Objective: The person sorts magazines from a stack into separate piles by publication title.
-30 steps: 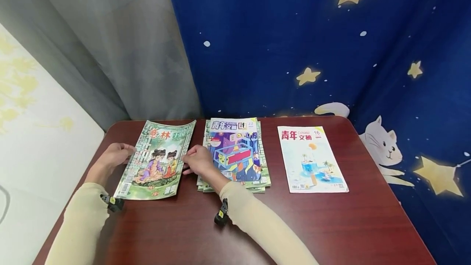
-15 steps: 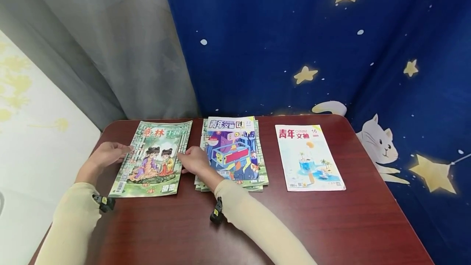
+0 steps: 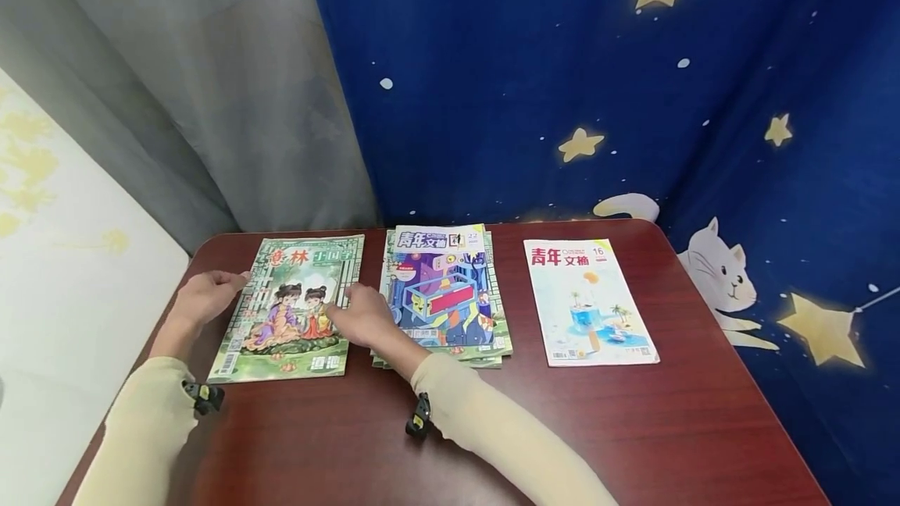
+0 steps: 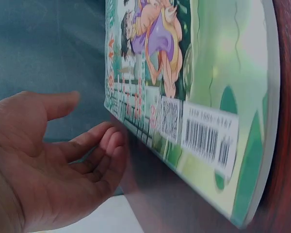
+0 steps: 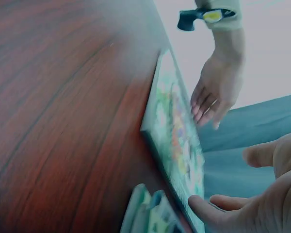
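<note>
A green magazine with two drawn children on its cover lies flat on the table's left part. Along its left edge is my left hand; in the left wrist view that hand has its thumb apart from loosely bent fingers, with nothing between them. My right hand is over the magazine's right edge. The right wrist view shows this hand with thumb and fingers apart, fingertips close to the cover; whether they touch it I cannot tell.
Right of the green magazine, a stack of magazines has a purple cover on top and green ones below. Farther right lies a white magazine with a beach picture. Curtains hang behind the red-brown table.
The green magazine was held between both hands with its cover bowed; now it lies flat. The hands have let go, and my right hand has shifted slightly over its right edge.
</note>
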Demonstrator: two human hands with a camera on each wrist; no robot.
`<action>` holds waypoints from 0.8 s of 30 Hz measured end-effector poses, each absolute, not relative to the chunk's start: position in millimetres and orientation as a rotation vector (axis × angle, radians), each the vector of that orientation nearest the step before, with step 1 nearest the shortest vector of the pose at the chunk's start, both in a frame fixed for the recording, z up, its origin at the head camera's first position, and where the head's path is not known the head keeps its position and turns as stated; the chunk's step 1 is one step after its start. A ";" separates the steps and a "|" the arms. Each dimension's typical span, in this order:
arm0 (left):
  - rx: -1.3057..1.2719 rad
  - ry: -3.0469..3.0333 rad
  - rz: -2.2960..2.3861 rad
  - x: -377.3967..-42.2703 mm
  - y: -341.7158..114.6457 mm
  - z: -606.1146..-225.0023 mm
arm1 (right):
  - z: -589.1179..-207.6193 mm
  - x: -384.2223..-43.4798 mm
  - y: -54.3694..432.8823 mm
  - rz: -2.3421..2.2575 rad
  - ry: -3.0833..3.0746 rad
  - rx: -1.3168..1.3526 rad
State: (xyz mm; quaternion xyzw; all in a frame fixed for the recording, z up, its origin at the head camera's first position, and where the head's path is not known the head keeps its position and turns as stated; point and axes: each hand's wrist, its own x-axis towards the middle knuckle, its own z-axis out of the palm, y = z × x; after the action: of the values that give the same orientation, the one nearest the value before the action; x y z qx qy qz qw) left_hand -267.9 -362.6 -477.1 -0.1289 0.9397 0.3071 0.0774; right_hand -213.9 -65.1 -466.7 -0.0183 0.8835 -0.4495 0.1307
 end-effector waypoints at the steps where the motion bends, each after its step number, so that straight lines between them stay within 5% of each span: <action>1: -0.400 2.860 0.930 -268.4 -360.7 -478.2 | -464.4 -212.2 -64.9 -1.320 2.558 -0.062; 10: -0.404 3.140 1.164 -275.3 -328.4 -475.9 | -456.2 -204.7 -51.2 -1.458 2.545 -0.169; 24: 0.025 3.057 1.345 -256.6 -259.4 -453.4 | -465.4 -221.1 24.8 -1.580 2.535 -0.246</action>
State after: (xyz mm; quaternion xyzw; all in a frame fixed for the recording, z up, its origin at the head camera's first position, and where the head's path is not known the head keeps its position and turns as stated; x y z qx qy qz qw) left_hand -256.6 -259.4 -453.4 0.0075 0.9108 0.4007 -0.0991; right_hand -221.1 24.8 -465.4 -0.0818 0.8437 -0.5257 0.0720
